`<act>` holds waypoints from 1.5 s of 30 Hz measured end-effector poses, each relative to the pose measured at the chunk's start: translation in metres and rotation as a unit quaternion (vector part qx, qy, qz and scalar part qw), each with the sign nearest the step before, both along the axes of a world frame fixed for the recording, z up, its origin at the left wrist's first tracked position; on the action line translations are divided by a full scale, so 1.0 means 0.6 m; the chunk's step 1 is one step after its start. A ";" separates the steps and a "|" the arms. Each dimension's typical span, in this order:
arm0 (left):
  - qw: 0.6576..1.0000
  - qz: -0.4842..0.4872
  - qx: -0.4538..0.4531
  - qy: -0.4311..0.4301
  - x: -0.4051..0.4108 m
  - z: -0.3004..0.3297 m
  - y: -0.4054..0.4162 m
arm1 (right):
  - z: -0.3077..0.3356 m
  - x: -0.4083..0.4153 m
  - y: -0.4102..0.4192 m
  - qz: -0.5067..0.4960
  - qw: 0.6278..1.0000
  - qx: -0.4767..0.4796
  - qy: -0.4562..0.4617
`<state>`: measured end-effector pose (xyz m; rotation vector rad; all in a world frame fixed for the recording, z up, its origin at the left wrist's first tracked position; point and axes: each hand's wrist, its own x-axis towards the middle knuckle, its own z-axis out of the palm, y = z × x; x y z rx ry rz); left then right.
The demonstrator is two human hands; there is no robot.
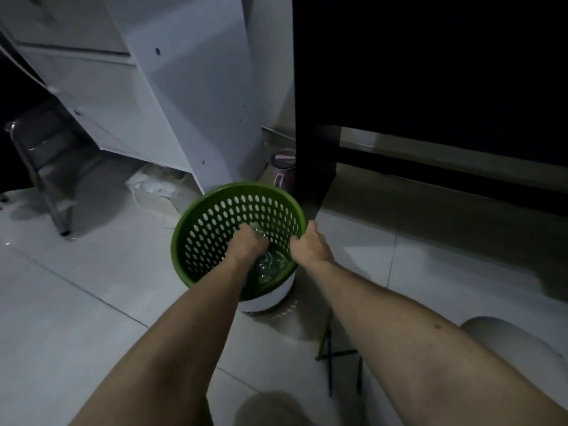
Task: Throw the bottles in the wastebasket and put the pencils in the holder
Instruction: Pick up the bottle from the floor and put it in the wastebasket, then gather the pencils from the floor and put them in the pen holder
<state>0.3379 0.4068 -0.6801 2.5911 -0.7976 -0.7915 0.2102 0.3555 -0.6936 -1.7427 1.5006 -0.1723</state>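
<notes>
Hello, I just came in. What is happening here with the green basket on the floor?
A person is bending over a green wastebasket on the tiled floor. The left hand reaches inside it, closed around a clear plastic bottle, and more clear plastic already lies at the bottom. The right hand grips the basket's rim on the near right side. Several pencils lie on the floor beside the right forearm, not picked up. No pencil holder can be made out in this dim view.
</notes>
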 end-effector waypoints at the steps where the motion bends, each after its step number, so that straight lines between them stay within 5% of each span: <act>1: 1.000 0.016 0.014 0.014 0.000 -0.005 0.007 | -0.004 0.003 0.000 -0.012 1.000 0.002 -0.003; 8: 0.999 -0.032 0.033 -0.012 0.014 -0.032 0.007 | -0.009 0.011 0.000 -0.023 0.999 -0.021 0.021; 15: 0.977 -0.128 -0.164 -0.055 -0.068 0.044 -0.065 | 0.017 -0.024 0.007 -0.002 0.999 0.041 -0.027; 19: 0.951 -0.202 -0.234 -0.035 -0.177 0.089 -0.093 | 0.035 -0.130 0.001 -0.038 0.999 -0.022 -0.005; 32: 0.933 -0.331 -0.138 0.006 -0.580 -0.056 -0.065 | -0.118 -0.563 0.049 -0.154 0.975 -0.055 0.152; 37: 0.943 -0.316 -0.105 0.015 -0.647 -0.101 -0.054 | -0.135 -0.639 0.049 -0.160 0.970 -0.053 0.178; 45: 0.926 -0.377 -0.037 -0.001 -0.674 -0.321 -0.037 | -0.302 -0.728 0.080 -0.261 0.939 0.067 0.212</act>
